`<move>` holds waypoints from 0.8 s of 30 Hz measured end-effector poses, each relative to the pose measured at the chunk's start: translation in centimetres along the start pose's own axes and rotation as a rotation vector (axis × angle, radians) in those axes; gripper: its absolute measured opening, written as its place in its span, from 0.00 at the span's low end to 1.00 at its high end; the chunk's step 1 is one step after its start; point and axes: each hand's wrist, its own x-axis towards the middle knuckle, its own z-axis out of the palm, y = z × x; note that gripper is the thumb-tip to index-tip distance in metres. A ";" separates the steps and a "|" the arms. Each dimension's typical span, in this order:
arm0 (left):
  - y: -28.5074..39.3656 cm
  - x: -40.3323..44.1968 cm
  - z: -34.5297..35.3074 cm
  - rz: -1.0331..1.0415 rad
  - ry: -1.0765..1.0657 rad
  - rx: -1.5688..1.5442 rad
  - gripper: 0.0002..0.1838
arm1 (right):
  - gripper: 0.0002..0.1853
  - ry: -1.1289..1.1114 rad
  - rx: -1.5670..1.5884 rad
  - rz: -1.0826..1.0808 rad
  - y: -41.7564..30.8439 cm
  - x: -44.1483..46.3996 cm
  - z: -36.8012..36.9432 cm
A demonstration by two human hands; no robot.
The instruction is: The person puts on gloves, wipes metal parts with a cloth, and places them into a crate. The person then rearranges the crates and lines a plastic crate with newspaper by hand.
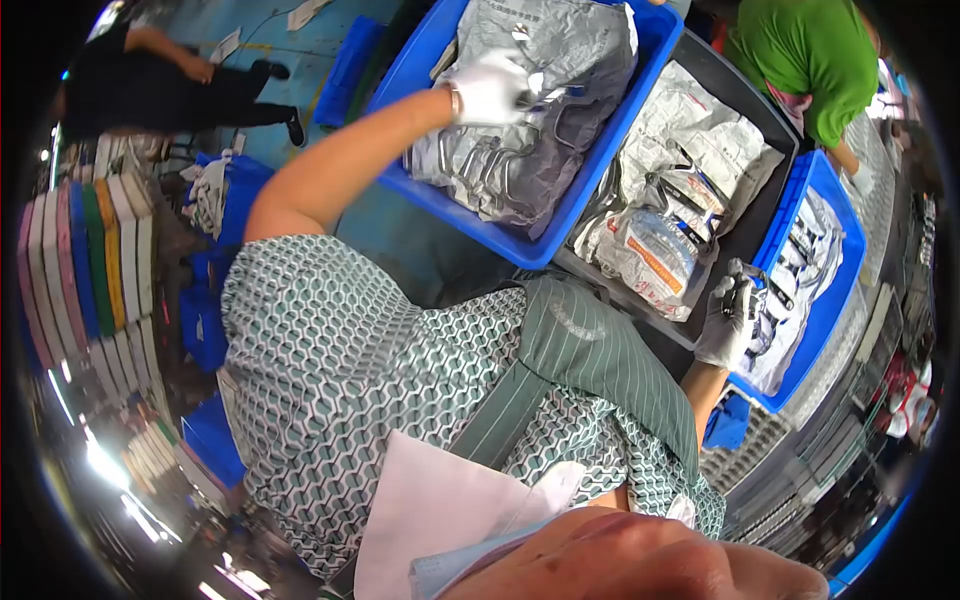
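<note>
My left hand (490,90), in a white glove, reaches over a blue bin (545,250) lined with grey plastic sheeting (500,30). Its fingers are closed on a small shiny metal piece (537,84); blur hides its exact kind. Several bent metal parts (490,165) lie on the sheeting below. At the right, my right hand (727,325), also white-gloved, is closed around a silver-and-dark metal piece (742,284). It is beside a second blue bin (850,270), where several similar silver-and-black metal parts (785,285) lie on white wrapping.
Between the blue bins stands a dark grey bin (745,215) with crumpled printed plastic (650,245) and several slim dark parts. A person in a green top (805,60) works at upper right. Another person in dark clothes (130,85) is upper left. Stacked coloured boards (90,260) stand left.
</note>
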 end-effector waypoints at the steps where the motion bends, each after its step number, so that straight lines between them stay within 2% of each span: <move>1: -0.3 2.3 1.3 0.141 -0.075 0.099 0.12 | 0.13 0.018 0.010 0.029 -1.2 1.9 -3.1; 6: -4.9 5.9 3.5 0.530 -0.079 0.286 0.09 | 0.15 0.154 0.035 0.038 0.9 -1.0 -1.5; 9: -3.2 11.9 7.2 0.700 0.158 0.232 0.09 | 0.12 0.203 0.010 0.067 -0.7 -1.1 -1.5; 10: -2.2 13.6 5.8 0.699 0.042 0.268 0.07 | 0.12 0.218 -0.013 0.060 -0.8 -1.3 -1.1; 14: -2.8 20.3 9.0 0.766 0.283 0.319 0.06 | 0.12 0.282 -0.108 0.031 -1.6 -3.3 1.1; 17: -0.9 23.1 9.4 0.724 0.112 0.413 0.07 | 0.12 0.313 -0.119 0.039 -2.5 -3.7 0.8; 19: -1.4 24.0 11.1 0.623 0.245 0.522 0.09 | 0.12 0.328 -0.114 0.038 -2.2 -4.2 0.8; 21: -1.0 24.4 11.2 0.571 0.046 0.581 0.09 | 0.12 0.346 -0.085 0.050 -2.2 -4.3 0.6; 23: -1.1 23.7 10.6 0.558 0.073 0.606 0.07 | 0.12 0.355 -0.068 0.061 -2.3 -4.6 -0.2; 24: -1.9 23.5 10.4 0.608 0.151 0.501 0.06 | 0.12 0.362 -0.062 0.063 -2.2 -4.7 -0.6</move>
